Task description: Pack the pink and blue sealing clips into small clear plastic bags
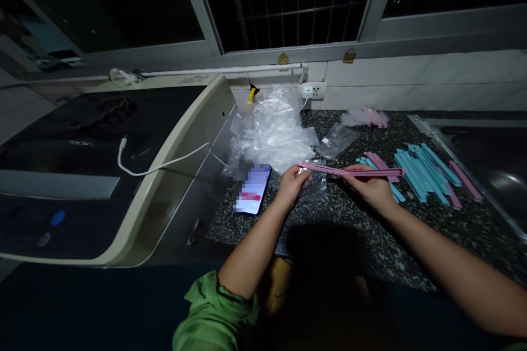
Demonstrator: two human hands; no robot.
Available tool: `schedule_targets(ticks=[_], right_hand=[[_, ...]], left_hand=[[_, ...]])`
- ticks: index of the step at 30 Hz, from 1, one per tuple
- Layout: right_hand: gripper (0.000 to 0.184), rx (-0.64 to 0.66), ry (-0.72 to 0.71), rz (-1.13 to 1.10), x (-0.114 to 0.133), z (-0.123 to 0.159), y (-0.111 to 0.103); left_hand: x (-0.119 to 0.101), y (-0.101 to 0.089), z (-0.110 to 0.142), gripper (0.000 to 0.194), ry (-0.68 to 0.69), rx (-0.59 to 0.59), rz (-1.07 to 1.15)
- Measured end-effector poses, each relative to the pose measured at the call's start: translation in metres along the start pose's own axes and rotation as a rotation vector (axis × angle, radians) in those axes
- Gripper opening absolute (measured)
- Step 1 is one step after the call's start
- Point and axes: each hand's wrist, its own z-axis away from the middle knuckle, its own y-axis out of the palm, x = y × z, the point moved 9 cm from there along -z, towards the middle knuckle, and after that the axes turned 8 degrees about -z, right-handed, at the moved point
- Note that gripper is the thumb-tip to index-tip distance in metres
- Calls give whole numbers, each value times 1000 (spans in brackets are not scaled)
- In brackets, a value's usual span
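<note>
A long pink plastic strip lies level above the speckled counter, held at both ends. My left hand pinches its left end, together with a small clear plastic bag that hangs under it. My right hand is closed on the strip's right part. Just right of my right hand lies a pile of several blue strips and pink strips.
A heap of clear plastic bags sits at the back, a phone lies left of my left hand. A washing machine with a white cable stands at left. A wall socket and more pink strips are behind. A steel sink is at right.
</note>
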Motion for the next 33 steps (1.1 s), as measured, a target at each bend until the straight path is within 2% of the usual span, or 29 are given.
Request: schedule_targets(ticks=[5, 10, 14, 21, 29, 33], right_hand=[[30, -84, -31, 26, 5, -3, -14], [32, -163, -48, 102, 2, -7, -25], [34, -122, -32, 99, -3, -6, -18], [35, -53, -50, 104, 8, 1, -6], [32, -29, -42, 102, 11, 4, -3], [33, -16, -47, 79, 11, 5, -1]], left_hand=[[4, 6, 1, 27, -47, 40, -13], [-3, 17, 5, 34, 0, 149, -17], [-3, 21, 6, 39, 9, 184, -32], [-8, 25, 10, 37, 41, 216, -121], [4, 29, 10, 40, -104, 279, -80], [8, 22, 6, 38, -136, 210, -16]])
